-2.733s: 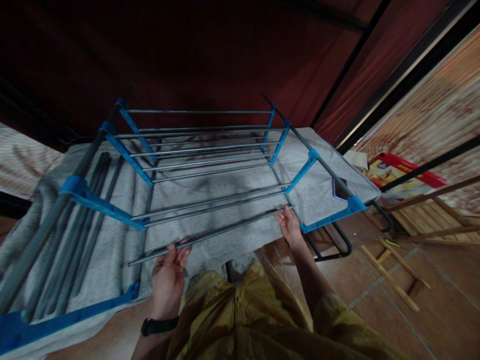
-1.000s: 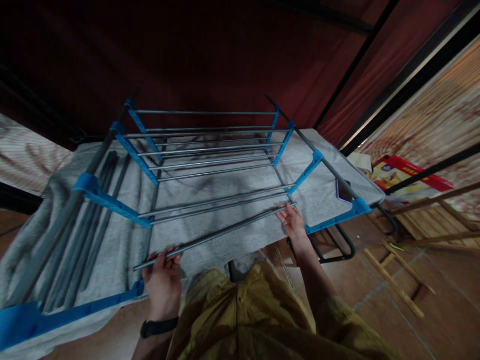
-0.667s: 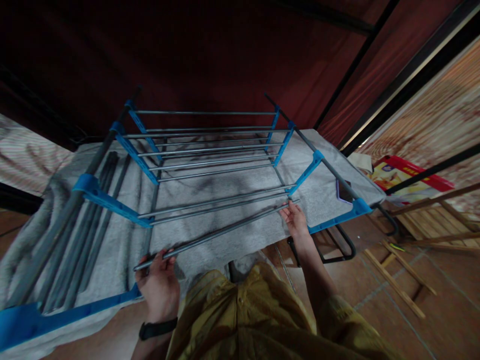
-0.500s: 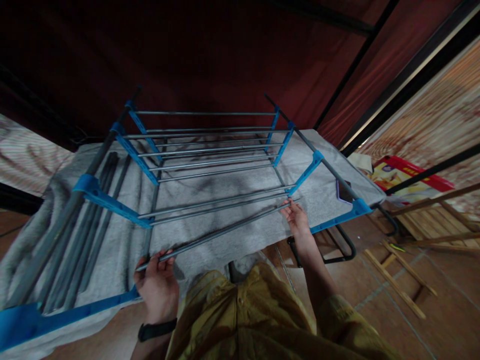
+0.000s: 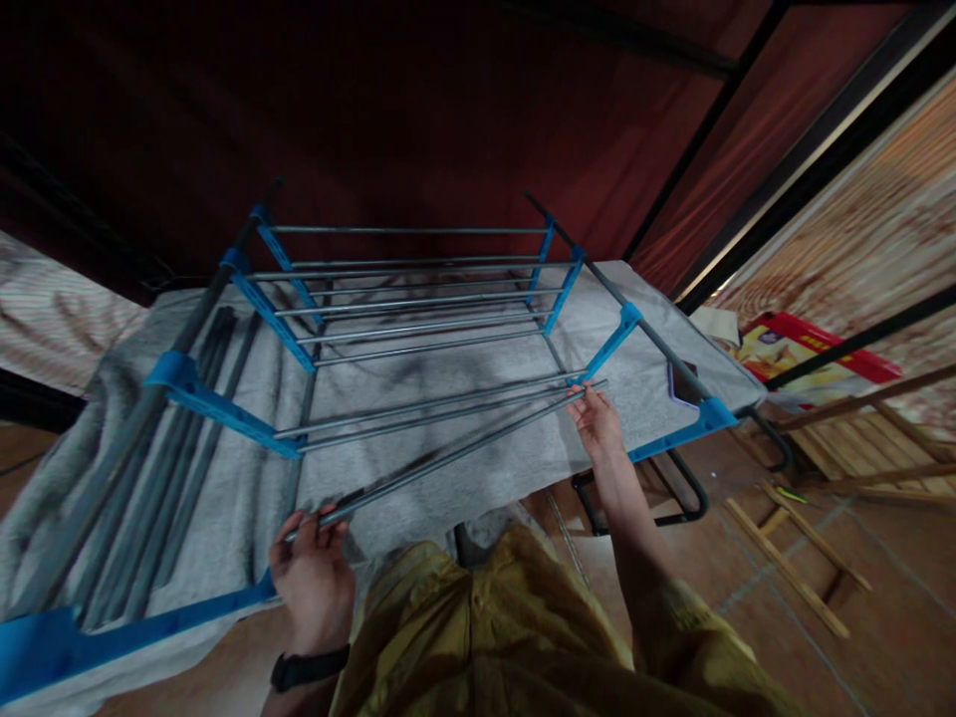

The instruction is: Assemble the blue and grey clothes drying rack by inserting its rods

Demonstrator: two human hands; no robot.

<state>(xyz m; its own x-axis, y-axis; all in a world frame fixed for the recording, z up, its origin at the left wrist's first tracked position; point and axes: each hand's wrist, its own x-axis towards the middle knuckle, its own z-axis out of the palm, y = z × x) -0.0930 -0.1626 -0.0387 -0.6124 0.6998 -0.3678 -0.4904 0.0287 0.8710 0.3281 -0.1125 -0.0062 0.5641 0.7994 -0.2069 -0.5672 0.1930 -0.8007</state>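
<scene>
A thin grey metal tube (image 5: 448, 456) slants across the front of the rack, held at both ends. My left hand (image 5: 314, 568) is closed round its near left end, by the front blue bar. Near the tube's far right end, the fingers of my right hand (image 5: 596, 423) pinch it just below a blue bracket (image 5: 612, 344). The rack (image 5: 418, 329) lies on its side, with grey tubes spanning between blue plastic brackets. Another blue bracket (image 5: 224, 406) stands on the left side. Both tube tips stick out a little past my fingers.
Several loose grey tubes (image 5: 168, 498) lie on the cloth-covered table (image 5: 448, 518) at left. A phone (image 5: 683, 383) rests at the right, partly behind a rack pole. Beyond are a red and yellow box (image 5: 814, 349) and a wooden folding chair (image 5: 881, 438).
The tube's right end has moved up and slightly right with my right hand, towards the blue bracket. My left hand still grips the other end and has barely shifted.
</scene>
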